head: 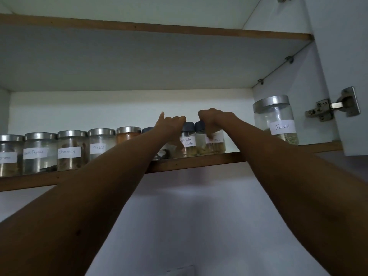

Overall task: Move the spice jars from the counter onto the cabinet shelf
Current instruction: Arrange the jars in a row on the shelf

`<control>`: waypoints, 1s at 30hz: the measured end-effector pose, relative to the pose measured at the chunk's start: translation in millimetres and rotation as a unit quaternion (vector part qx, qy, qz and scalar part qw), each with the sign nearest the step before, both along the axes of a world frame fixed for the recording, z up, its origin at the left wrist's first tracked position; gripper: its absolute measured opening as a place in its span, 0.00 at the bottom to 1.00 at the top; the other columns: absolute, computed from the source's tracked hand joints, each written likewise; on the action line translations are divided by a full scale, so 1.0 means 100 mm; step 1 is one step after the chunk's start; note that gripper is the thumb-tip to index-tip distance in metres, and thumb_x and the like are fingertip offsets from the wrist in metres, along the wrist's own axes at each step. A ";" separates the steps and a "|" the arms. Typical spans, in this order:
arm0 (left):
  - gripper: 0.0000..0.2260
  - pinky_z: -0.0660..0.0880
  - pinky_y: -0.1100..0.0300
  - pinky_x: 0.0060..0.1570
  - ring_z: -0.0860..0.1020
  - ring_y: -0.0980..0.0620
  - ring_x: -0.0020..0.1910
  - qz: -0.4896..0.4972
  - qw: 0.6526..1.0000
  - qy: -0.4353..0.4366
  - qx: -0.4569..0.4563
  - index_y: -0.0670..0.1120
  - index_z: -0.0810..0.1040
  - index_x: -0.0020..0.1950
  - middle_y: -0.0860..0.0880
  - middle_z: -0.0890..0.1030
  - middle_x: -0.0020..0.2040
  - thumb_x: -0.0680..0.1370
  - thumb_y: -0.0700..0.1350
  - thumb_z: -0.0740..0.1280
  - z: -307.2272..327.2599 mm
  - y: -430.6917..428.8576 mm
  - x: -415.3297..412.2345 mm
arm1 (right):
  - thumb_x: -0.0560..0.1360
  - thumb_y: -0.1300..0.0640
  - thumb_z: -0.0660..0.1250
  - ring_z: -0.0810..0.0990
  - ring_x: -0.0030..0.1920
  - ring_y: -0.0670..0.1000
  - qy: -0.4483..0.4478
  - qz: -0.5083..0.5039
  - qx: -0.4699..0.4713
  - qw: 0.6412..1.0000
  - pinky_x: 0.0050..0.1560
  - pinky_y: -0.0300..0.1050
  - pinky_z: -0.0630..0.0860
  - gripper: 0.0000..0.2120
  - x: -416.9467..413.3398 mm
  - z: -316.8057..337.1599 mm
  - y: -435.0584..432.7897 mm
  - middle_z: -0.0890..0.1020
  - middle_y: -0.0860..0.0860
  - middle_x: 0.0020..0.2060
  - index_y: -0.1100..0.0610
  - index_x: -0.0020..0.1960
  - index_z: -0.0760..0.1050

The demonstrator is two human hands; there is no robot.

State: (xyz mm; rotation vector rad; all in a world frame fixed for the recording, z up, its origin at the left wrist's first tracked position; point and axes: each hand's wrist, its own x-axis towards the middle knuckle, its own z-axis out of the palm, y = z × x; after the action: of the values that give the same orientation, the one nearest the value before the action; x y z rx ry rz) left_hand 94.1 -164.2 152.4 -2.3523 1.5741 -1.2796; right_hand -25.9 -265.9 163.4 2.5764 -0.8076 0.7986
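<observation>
Both my arms reach up to the cabinet shelf [199, 161]. My left hand [171, 124] grips a dark-lidded jar that it mostly hides, right beside the jar labelled coriander powder [188, 139]. My right hand [214, 119] curls over a dark-lidded jar [214, 145] with a partly hidden label, thumb on its front. To the left stand silver-lidded jars: an orange powder jar [127, 135], cloves [100, 143], cinnamon [71, 150] and pepper [38, 153]. A fennel jar [278, 120] stands at the right end.
Another shelf [159, 28] runs above the jar row. The open cabinet door with its metal hinge [334, 105] is at the right. A white wall fills the view below the shelf, with a switch plate [181, 270] at the bottom edge.
</observation>
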 end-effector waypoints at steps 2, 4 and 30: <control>0.35 0.51 0.42 0.70 0.74 0.44 0.60 0.002 1.000 -0.001 0.001 0.44 0.64 0.65 0.46 0.75 0.59 0.66 0.58 0.75 0.00 -0.02 0.04 | 0.63 0.63 0.76 0.76 0.52 0.56 0.003 -0.006 0.002 1.000 0.45 0.48 0.72 0.28 0.03 0.01 -0.01 0.73 0.56 0.53 0.59 0.59 0.67; 0.35 0.51 0.42 0.70 0.74 0.44 0.60 0.004 1.000 0.004 0.001 0.45 0.64 0.65 0.46 0.75 0.59 0.66 0.57 0.75 0.01 -0.05 0.09 | 0.64 0.64 0.75 0.76 0.53 0.57 0.003 -0.008 0.005 1.000 0.45 0.48 0.72 0.28 0.06 0.02 -0.03 0.74 0.56 0.54 0.60 0.59 0.67; 0.45 0.45 0.34 0.69 0.51 0.41 0.76 0.097 0.993 0.061 0.012 0.45 0.48 0.76 0.45 0.47 0.78 0.70 0.58 0.72 -0.09 -0.24 0.12 | 0.72 0.64 0.65 0.73 0.50 0.57 -0.027 0.053 -0.003 0.998 0.46 0.48 0.70 0.17 0.30 -0.10 -0.40 0.73 0.60 0.56 0.61 0.57 0.61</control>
State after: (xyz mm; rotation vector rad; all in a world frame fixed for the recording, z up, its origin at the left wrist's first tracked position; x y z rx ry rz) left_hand 106.2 -188.4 143.0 -2.5372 1.3402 -1.0912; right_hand 4.5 -305.9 153.4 2.6214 -0.6875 0.9037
